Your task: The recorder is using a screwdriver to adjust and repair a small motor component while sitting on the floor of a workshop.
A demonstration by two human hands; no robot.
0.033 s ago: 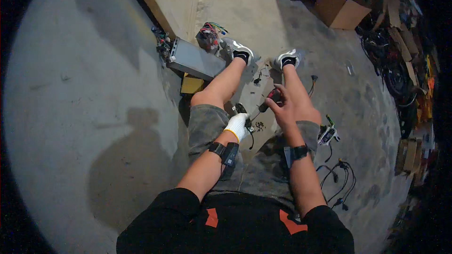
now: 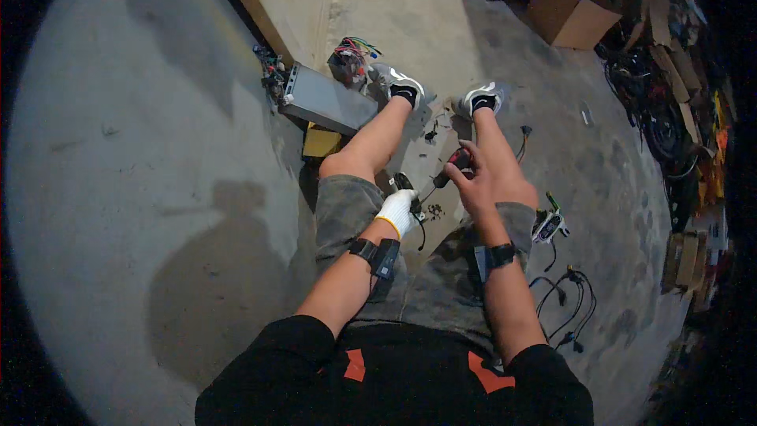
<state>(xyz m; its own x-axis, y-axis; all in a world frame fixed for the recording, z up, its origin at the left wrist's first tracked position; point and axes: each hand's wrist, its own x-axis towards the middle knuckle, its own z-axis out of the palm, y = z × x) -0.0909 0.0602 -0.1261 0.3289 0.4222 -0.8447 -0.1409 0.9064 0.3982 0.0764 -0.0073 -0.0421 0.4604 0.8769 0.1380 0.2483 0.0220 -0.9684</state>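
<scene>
My left hand (image 2: pixel 397 211), in a white knit glove with a yellow cuff edge, is closed round a small dark part with a thin black cable (image 2: pixel 423 235) hanging below it. The part's exact kind is too small to tell. Between the bare fingers of my right hand (image 2: pixel 475 184) is a red and black screwdriver (image 2: pixel 445 177). Its shaft slants down and left to the dark part; whether the tip touches a screw cannot be seen. Small dark bits (image 2: pixel 434 211) lie beyond my hands, between my legs.
A grey metal case (image 2: pixel 331 101) and a box with coloured wires (image 2: pixel 351 61) stand by my left foot. On the right lie a white and green part (image 2: pixel 550 225) and black cables (image 2: pixel 579 308). Farther off are a cardboard box (image 2: pixel 569 8) and heaped cables (image 2: pixel 654 122).
</scene>
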